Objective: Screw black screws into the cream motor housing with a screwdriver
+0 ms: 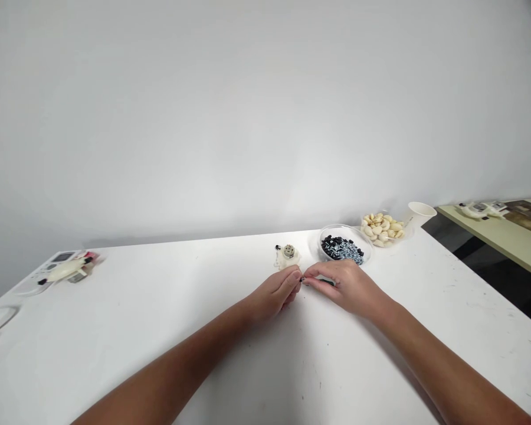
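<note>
My left hand (283,291) is closed, thumb pressed over the fingers, on a small black piece (301,280) that just shows at the thumb tip. Meeting it from the right, my right hand (343,283) pinches at the same spot; whatever is between its fingertips is too small to make out. Something dark green (328,282) shows under the right fingers, mostly hidden. Just beyond the hands lies a cream plastic part (288,254) with a round, holed disc. A clear round bowl (369,260) behind my right hand holds black pieces and silver screws.
A clear container of cream rounded pieces (382,229) and a white cup (421,213) stand at the back right. A cream device (68,270) lies on a white panel at the far left. Past the table's right edge, a greenish surface (517,236) carries more cream parts.
</note>
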Tool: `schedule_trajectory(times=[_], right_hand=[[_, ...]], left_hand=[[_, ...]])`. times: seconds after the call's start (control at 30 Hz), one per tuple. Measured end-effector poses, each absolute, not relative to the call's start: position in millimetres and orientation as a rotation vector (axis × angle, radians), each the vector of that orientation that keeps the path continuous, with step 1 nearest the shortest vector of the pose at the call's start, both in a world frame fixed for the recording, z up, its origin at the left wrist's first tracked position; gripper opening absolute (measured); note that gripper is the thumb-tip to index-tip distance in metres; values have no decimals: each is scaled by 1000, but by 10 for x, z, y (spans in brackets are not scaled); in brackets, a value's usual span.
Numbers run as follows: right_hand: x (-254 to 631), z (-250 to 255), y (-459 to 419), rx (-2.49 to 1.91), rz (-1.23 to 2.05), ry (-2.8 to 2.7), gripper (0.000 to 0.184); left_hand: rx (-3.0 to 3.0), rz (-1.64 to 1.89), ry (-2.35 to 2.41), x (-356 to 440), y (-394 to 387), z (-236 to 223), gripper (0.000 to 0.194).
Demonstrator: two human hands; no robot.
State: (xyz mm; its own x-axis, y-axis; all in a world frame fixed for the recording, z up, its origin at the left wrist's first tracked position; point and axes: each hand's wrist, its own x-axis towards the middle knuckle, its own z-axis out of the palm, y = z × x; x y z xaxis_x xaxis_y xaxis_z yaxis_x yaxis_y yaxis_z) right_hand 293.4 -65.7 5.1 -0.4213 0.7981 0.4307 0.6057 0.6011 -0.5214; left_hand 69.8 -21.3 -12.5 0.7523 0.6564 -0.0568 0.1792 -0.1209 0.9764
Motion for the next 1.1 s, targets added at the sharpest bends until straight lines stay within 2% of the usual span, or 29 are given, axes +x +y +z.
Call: schedule_trajectory(times=[0.3, 0.9, 1.1], right_hand=[[2929, 96, -684, -1160, 352, -2231, 20], [2921, 99, -685, -1267, 560, -2189, 23], [2892, 132, -703, -1312, 603, -2193, 32]], left_hand=[[1732, 454, 691, 701, -228, -78, 52], [1816, 435, 715, 713, -231, -55, 50], [1852, 422, 691, 706, -233, -49, 50]])
